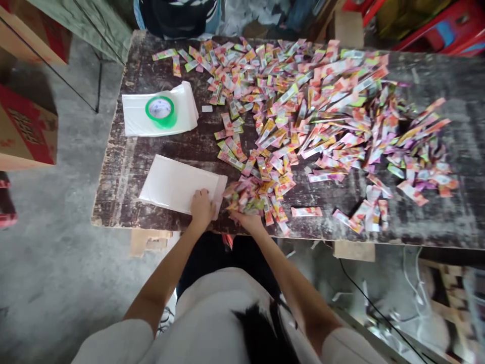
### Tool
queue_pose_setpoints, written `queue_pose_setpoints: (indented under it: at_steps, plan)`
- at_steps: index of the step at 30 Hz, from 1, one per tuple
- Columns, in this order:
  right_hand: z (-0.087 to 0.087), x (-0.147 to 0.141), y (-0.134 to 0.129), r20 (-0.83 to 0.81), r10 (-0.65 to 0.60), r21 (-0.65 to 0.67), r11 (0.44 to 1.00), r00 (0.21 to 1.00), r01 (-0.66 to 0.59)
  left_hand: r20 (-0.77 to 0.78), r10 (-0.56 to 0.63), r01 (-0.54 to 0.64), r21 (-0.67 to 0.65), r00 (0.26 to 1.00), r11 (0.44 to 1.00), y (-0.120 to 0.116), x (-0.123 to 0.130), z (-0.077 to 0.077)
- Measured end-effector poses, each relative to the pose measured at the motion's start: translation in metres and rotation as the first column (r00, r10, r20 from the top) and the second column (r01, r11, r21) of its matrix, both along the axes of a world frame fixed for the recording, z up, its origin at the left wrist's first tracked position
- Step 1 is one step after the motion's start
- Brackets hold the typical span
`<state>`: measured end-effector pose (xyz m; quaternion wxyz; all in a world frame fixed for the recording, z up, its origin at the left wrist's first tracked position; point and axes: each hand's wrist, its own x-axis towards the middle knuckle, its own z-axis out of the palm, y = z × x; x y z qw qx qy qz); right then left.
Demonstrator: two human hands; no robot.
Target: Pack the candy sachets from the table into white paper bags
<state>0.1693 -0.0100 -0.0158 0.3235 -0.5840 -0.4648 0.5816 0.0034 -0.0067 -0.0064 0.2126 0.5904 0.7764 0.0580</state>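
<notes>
A white mailer bag (178, 183) lies near the front edge of the table, its flap end toward the right. My left hand (202, 206) is closed on that end, fingers curled over the top face; the thumb is hard to make out. Just right of the flap, my right hand (246, 221) grips a bunch of small printed sachets (246, 196), which cover most of its fingers. The bunch is slightly blurred and sits beside the bag's mouth. A large spread of loose pink, orange and green sachets (314, 106) reaches across the table.
Behind, a second white mailer bag (132, 115) carries a roll of green tape (160, 111). The worn dark table (113, 189) ends close to my body. Cardboard boxes (26, 126) stand at the left, red plastic stools (450, 30) at the back right.
</notes>
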Motion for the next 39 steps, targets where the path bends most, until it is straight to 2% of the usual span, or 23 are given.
queue_pose_setpoints:
  at_steps: [2,4,6,10,14,16,18,23,26,28,32,35,37,39]
  plan:
    - [0.001,0.009,0.011,0.2,0.082,0.181,0.976,0.976,-0.119,-0.061,0.031,-0.031,0.001,0.998,1.0,0.001,0.006,-0.004]
    - [0.006,0.009,0.022,0.405,0.118,0.346,0.898,0.907,-0.272,-0.086,0.029,-0.03,-0.015,0.996,0.999,0.003,0.004,-0.002]
    - [0.014,0.003,0.031,0.582,0.16,0.388,0.807,0.797,-0.446,-0.072,0.011,-0.012,-0.022,0.997,1.0,0.004,0.0,0.0]
    - [0.021,-0.012,0.044,0.773,0.249,0.272,0.701,0.584,-0.659,0.058,0.01,-0.013,0.053,0.998,0.999,0.001,-0.014,-0.001]
    - [0.014,-0.016,0.05,0.852,0.288,0.186,0.615,0.437,-0.767,0.265,0.125,-0.154,0.09,0.956,0.984,0.006,-0.033,-0.005]
    - [0.013,-0.018,0.053,0.885,0.281,0.136,0.606,0.37,-0.784,0.364,0.188,-0.236,0.09,0.912,0.968,0.008,-0.041,-0.004]
    - [0.016,-0.021,0.059,0.905,0.281,0.071,0.641,0.32,-0.764,0.427,0.2,-0.276,0.123,0.882,0.953,0.007,-0.046,-0.001]
    - [0.025,-0.042,0.07,0.934,0.245,-0.034,0.784,0.259,-0.62,0.523,0.276,-0.396,0.13,0.806,0.909,0.006,-0.049,0.01]
    - [0.023,-0.053,0.066,0.96,0.16,-0.001,0.821,0.229,-0.57,0.572,0.319,-0.459,0.115,0.756,0.881,0.013,-0.046,0.011]
    - [0.02,-0.054,0.059,0.967,0.102,0.064,0.788,0.233,-0.612,0.586,0.33,-0.479,0.115,0.74,0.87,0.021,-0.044,0.009]
    - [0.006,-0.042,0.044,0.957,0.061,0.182,0.633,0.283,-0.752,0.591,0.334,-0.487,0.115,0.734,0.866,0.029,-0.044,0.001]
    - [-0.006,-0.036,0.037,0.946,0.064,0.228,0.568,0.318,-0.791,0.594,0.304,-0.47,0.144,0.745,0.871,0.028,-0.045,0.0]
    - [-0.011,-0.036,0.036,0.94,0.069,0.25,0.525,0.333,-0.814,0.566,0.281,-0.454,0.188,0.775,0.871,0.026,-0.043,0.004]
    - [-0.01,-0.039,0.037,0.941,0.068,0.257,0.492,0.331,-0.832,0.493,0.233,-0.391,0.243,0.838,0.888,0.022,-0.037,0.013]
